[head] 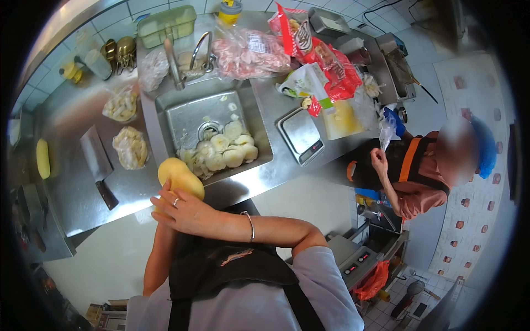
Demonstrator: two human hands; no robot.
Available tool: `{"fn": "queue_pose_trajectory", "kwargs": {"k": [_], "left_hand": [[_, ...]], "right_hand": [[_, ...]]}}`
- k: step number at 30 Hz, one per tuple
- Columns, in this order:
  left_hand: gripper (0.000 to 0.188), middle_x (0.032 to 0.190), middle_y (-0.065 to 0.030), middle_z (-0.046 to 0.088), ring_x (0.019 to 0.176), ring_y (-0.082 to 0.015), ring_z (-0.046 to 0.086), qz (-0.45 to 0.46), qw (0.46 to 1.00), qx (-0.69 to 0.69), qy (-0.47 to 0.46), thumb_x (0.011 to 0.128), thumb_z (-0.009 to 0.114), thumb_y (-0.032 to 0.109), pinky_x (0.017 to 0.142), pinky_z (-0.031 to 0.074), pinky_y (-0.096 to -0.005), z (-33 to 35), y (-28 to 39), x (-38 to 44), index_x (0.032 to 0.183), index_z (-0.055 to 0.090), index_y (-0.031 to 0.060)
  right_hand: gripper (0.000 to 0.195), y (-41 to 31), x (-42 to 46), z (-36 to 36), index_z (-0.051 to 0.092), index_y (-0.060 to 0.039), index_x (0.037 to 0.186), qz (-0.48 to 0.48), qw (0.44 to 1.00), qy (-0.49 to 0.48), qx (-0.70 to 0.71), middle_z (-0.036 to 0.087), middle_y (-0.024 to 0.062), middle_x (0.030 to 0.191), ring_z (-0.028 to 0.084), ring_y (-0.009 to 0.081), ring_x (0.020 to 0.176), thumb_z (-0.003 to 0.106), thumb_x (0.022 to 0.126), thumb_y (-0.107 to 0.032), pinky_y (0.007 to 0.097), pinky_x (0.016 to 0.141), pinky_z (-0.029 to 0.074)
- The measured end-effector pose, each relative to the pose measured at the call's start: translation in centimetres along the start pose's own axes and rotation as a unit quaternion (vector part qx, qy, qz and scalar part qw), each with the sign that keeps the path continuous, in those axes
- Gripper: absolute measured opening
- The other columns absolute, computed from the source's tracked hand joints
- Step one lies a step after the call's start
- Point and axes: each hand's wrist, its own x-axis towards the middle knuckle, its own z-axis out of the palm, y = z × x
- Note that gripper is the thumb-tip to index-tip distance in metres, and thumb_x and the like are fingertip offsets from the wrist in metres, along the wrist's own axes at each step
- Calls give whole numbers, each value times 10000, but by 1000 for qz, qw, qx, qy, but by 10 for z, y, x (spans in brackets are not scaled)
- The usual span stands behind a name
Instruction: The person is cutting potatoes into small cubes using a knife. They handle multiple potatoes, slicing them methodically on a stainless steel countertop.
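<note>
Several smooth yellow pieces of produce, apparently peeled potatoes [178,176], are bunched at the sink's near left corner. My right hand [182,209], with a ring on one finger, reaches across my body and holds them from the near side. My left hand [164,225] is mostly hidden beneath it; only the wrist area shows. Just beyond, the steel sink [188,111] has pale, round cut pieces, seemingly onions [219,151], piled around its drain and near side. Left of my hands, a cleaver [97,159] lies on the steel counter, beside a clear bag of pale pieces [130,148].
A digital scale [300,134] sits right of the sink. Behind are a faucet [174,66], bagged meat [252,53] and red packages [339,74]. A long yellow vegetable [42,158] lies far left. At right stands a co-worker [418,165], holding clear plastic, one hand blue-gloved.
</note>
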Motion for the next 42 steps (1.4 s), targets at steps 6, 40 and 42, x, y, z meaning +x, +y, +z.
{"fn": "queue_pose_trajectory", "kwargs": {"k": [6,40,42], "left_hand": [[565,1235,-145,578,1095,-298,591,-30,999,-37,-2,917,569,405,952,491,-449,29,-27,18,1348,442,64],[627,1263,-150,571,1131,-346,573,72,966,-10,247,898,542,496,951,480,-506,91,-48,45,1357,444,79],[628,1264,-150,572,1133,-346,573,59,971,1,233,898,540,499,951,480,-506,92,-44,41,1357,445,79]], "right_hand": [[432,46,-23,-22,585,-98,1222,-32,997,19,68,536,132,1297,496,296,1212,584,798,-182,443,1024,401],[89,692,35,-89,511,9,934,455,837,222,-209,594,241,980,641,429,816,464,877,-41,507,679,535],[90,660,38,-125,521,-3,925,358,869,195,-280,611,237,935,645,418,770,453,886,-48,486,654,539]]}}
